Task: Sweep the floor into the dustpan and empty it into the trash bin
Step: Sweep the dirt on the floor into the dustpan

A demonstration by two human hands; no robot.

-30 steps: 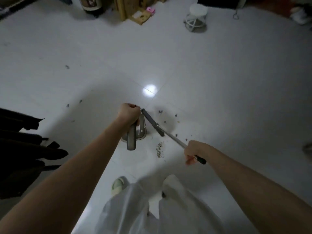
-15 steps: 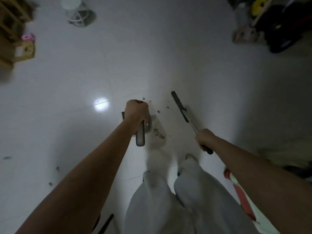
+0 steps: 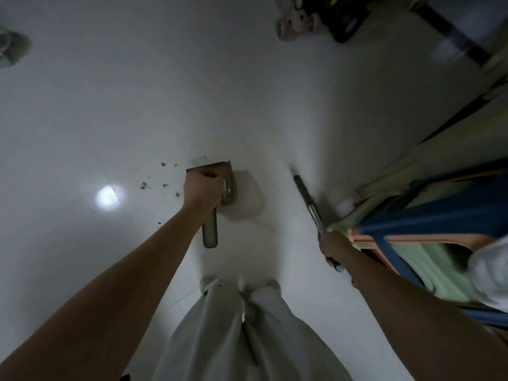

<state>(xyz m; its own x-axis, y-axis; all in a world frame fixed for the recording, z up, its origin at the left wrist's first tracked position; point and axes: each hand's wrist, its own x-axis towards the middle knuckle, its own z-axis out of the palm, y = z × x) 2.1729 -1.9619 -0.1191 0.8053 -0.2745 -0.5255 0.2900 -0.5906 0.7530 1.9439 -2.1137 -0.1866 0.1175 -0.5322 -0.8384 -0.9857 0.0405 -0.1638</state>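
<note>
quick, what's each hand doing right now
Left hand: closed, gripping the dustpan handle.
Right hand: closed, gripping the broom handle.

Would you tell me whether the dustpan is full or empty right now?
Cannot tell: the left hand covers most of the dustpan, and its visible part is too dim.

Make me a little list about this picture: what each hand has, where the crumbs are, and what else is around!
left hand: left hand grips the dustpan by its handle
right hand: right hand grips the broom by its handle
crumbs: crumbs lie scattered on the floor, left of the dustpan, not in it
broom head: right of the dustpan, apart from it
light: bright reflection on the floor at left
nearby: blue and green fabric at right, blurred
trash bin: not seen
</note>
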